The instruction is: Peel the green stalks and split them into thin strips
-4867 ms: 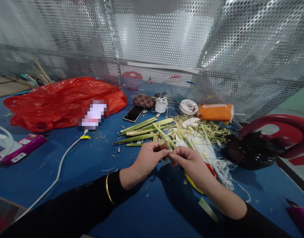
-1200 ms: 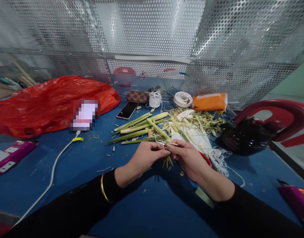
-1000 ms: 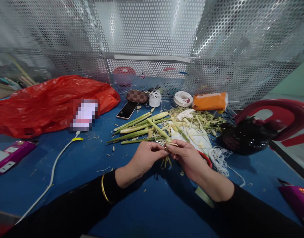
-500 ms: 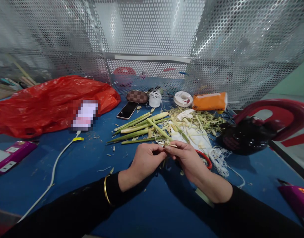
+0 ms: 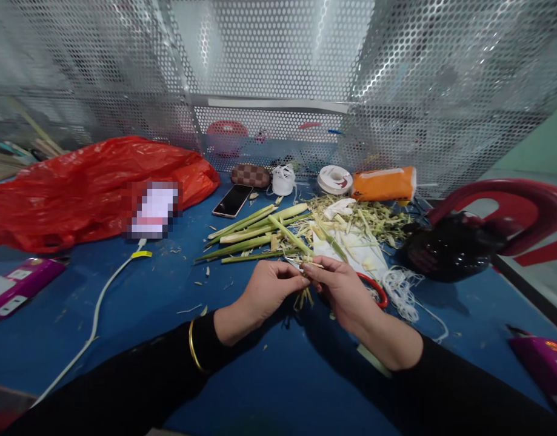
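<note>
Blue worktop [image 5: 260, 393]: a small green scrap [image 5: 204, 310] now shows near the left cuff, where a second ago none was in view.
Strip bundle [image 5: 304, 298]: between the two hands, just above the worktop; its thin yellow-green ends fan out below the fingers, where half a second ago they were mostly hidden.
Red loop [image 5: 378, 293]: beside the right hand, partly covered by it; the yellow edge visible there about five seconds ago is out of sight.
Left hand [image 5: 264, 293]: thumb and index finger pinched almost fully together on the strip bundle, the other fingers curled.
Right hand [image 5: 348, 297]: thumb and fingertips pressed together on the same bundle, meeting the left fingertips; the exact grip is hidden.
Silvery tip [image 5: 291, 261]: slim, just above the left fingers; whether it is held, I cannot tell.
Green stalks [image 5: 246, 244]: laid side by side beyond the left hand.
Shredded pile [image 5: 382, 221]: beyond the right hand, partly on white paper [image 5: 373, 259].
White cord [image 5: 402, 293]: tangled, to the right of the red loop.
</note>
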Available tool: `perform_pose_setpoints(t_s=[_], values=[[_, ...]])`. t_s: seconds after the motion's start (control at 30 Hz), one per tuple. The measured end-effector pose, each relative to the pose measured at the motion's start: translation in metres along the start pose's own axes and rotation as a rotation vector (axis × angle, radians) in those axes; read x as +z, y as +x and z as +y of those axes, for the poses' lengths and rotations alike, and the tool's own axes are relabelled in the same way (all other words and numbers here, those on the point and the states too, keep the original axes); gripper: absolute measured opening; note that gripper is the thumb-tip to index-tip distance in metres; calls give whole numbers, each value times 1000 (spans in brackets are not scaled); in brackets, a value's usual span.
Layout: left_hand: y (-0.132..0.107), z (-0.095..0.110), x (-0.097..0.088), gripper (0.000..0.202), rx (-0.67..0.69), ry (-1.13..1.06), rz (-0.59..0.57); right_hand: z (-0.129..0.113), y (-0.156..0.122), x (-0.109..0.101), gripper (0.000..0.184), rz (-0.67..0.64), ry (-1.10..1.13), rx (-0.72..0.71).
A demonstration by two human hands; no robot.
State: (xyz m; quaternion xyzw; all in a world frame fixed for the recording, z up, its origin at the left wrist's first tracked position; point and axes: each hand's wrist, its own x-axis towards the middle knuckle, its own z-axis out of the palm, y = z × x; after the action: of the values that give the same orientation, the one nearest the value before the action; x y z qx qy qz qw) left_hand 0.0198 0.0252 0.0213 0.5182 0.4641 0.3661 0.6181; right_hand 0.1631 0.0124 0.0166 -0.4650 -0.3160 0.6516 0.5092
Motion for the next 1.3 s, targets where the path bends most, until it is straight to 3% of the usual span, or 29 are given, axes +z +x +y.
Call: perform_pose_setpoints(t_s=[0.3, 0.43, 0.63, 0.9, 1.13, 1.3], values=[[2, -3, -1, 15, -21, -4, -31, -3, 3, -4, 30, -50, -12, 39], [2, -2, -1, 18, -30, -17, -19, -3, 3, -4, 29, -28, -25, 9], [5, -4, -4, 26, -60, -44, 11, -8, 2, -5, 25, -99, -81, 54], [7, -3, -4, 29, -154, -196, -62, -7, 6, -9, 24, -38, -45, 61], [4, -2, -5, 17, -86, -62, -37, -9, 4, -7, 25, -45, -76, 42], [5, 2, -6, 17, -46, -119, 51, -9, 1, -4, 29, -73, -226, -4]])
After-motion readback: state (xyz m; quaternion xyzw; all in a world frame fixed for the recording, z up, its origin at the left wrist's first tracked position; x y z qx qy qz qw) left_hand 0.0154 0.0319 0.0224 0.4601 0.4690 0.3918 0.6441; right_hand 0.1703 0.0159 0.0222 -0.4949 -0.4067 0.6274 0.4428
